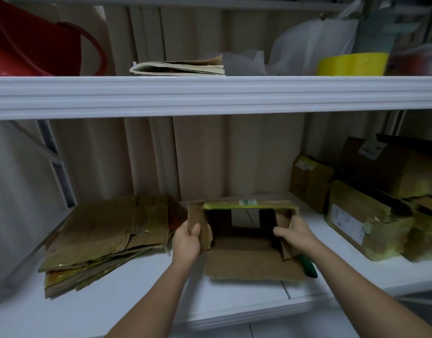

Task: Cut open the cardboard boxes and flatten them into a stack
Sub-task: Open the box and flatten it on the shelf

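Note:
An opened cardboard box point(249, 262) lies on its side on the white shelf point(137, 289), its mouth facing me and its bottom flap spread flat toward me. My left hand point(187, 241) grips the box's left side flap, thumb on the inner face. My right hand point(296, 236) grips the right side flap. A green-handled cutter point(307, 265) pokes out below my right hand, beside the box; whether the hand holds it is unclear. A stack of flattened boxes point(107, 237) lies to the left.
Several sealed cardboard boxes point(371, 218) with yellow tape fill the shelf's right end. The upper shelf point(210, 93) carries a red bucket point(34, 42), folded papers point(178, 68), plastic bags point(312, 42) and a yellow tape roll point(351, 64). Beige panelled wall behind.

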